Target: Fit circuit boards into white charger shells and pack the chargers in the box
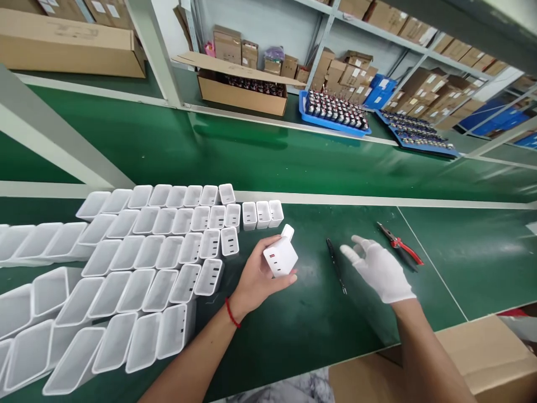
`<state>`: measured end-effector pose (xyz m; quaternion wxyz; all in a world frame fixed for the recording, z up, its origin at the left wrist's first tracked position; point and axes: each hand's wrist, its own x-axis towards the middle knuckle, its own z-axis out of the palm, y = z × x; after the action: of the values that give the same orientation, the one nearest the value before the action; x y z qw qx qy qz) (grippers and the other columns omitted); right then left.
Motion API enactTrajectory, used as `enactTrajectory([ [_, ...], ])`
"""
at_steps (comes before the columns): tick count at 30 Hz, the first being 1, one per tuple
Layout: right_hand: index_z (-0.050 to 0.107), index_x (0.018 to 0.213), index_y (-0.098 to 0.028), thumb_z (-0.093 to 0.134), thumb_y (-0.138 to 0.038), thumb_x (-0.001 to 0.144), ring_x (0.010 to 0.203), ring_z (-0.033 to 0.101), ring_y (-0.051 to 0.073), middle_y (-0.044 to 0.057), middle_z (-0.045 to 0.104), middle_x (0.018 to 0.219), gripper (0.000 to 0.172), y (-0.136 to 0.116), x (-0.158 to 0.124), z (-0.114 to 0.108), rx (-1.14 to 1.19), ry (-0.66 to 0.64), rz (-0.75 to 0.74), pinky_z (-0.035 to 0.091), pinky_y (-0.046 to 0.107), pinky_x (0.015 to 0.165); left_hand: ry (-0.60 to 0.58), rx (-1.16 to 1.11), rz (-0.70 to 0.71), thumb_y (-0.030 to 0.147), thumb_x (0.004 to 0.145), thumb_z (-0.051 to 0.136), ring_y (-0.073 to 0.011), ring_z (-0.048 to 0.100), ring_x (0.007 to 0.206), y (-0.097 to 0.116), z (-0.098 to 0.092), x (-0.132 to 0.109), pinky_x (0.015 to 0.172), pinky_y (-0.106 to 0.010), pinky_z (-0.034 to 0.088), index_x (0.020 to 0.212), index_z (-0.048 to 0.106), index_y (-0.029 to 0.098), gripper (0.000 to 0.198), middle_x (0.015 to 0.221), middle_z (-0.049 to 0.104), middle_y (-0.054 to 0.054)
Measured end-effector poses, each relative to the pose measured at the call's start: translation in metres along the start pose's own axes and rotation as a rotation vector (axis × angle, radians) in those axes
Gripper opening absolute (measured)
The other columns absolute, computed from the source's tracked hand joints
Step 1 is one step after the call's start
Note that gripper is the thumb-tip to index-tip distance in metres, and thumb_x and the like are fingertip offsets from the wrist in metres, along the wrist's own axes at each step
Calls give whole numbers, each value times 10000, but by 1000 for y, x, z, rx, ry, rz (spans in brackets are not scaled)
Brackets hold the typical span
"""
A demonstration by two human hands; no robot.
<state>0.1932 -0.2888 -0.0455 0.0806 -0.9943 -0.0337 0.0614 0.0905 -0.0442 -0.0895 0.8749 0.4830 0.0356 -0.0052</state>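
My bare left hand (260,273), with a red string on its wrist, is closed around a white charger (282,257). One face of the charger shows several port slots, one of them red, and a small white piece (287,232) juts from its top. My right hand (380,270) wears a white glove and hovers over the green table with fingers stretched and nothing in them. A black thin tool (335,263) with a metal tip lies just left of that glove. Red-and-black pliers (400,245) rest beyond it to the right.
Rows of open white housings (140,250) cover the table's left side, with three small ones (263,214) nearer the middle. On the shelf behind, a long carton (241,92) and a blue tray (335,115) hold small parts. Below right stands a cardboard box (486,358).
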Motion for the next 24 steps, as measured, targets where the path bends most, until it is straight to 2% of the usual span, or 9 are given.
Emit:
enactTrajectory([
  [3, 583, 1268, -117, 610, -386, 882, 809, 676, 265, 102, 699, 938, 472, 6, 0, 15, 0, -243, -42, 521, 358, 701, 31, 115, 59, 172, 681, 805, -236, 594, 1028, -7, 2, -1, 869, -398, 558, 1258, 464, 237, 673, 1235, 492, -81],
  [5, 607, 1216, -106, 553, -283, 889, 669, 665, 236, 65, 691, 761, 375, 4, -5, 20, 50, -298, -69, 518, 344, 651, 63, 207, 137, 180, 687, 791, -241, 564, 1075, -12, 3, -3, 871, -365, 549, 1266, 473, 249, 664, 1243, 461, -78],
  [7, 622, 1154, -120, 539, -260, 878, 571, 641, 221, 37, 665, 674, 321, 0, -14, 15, 207, -261, -105, 522, 342, 609, 94, 303, 219, 193, 680, 790, -228, 555, 1059, -15, 4, -4, 837, -321, 549, 1261, 484, 254, 659, 1200, 454, -69],
  [10, 608, 1028, -203, 627, -332, 866, 621, 673, 235, 40, 681, 760, 208, -13, -37, 0, 716, -98, -204, 570, 366, 647, 125, 440, 318, 216, 662, 795, -210, 557, 1003, -17, 4, -4, 775, -279, 544, 1258, 481, 252, 675, 1146, 459, -66],
  [12, 583, 996, -249, 653, -318, 883, 720, 697, 262, 52, 686, 870, 149, -27, -56, -7, 1096, -9, -337, 594, 425, 709, 140, 507, 369, 227, 646, 797, -222, 554, 1012, -17, 5, -4, 760, -281, 546, 1256, 481, 250, 687, 1139, 460, -70],
  [14, 593, 1021, -280, 639, -238, 904, 811, 698, 285, 61, 680, 967, 133, -44, -74, -6, 1316, 72, -538, 601, 478, 735, 150, 552, 419, 226, 631, 797, -230, 554, 1020, -17, 4, -3, 752, -284, 549, 1258, 486, 252, 700, 1135, 463, -71],
  [16, 621, 1084, -298, 620, -156, 907, 870, 690, 289, 63, 679, 1000, 227, -59, -84, 4, 1347, 147, -698, 610, 471, 729, 148, 575, 447, 211, 618, 792, -224, 563, 995, -18, 3, -2, 736, -281, 549, 1260, 494, 257, 709, 1121, 469, -66],
  [18, 639, 1132, -295, 623, -94, 888, 920, 679, 281, 66, 673, 1058, 317, -68, -88, 18, 1273, 205, -758, 609, 443, 748, 135, 587, 448, 193, 598, 786, -216, 569, 966, -19, 2, -2, 724, -280, 550, 1256, 506, 262, 719, 1111, 476, -60],
  [24, 658, 1107, -293, 653, -49, 843, 953, 669, 265, 49, 674, 1098, 359, -69, -80, 43, 1143, 269, -687, 576, 421, 807, 110, 604, 479, 199, 594, 808, -209, 574, 953, -20, 2, -1, 731, -284, 556, 1271, 507, 265, 743, 1115, 499, -66],
])
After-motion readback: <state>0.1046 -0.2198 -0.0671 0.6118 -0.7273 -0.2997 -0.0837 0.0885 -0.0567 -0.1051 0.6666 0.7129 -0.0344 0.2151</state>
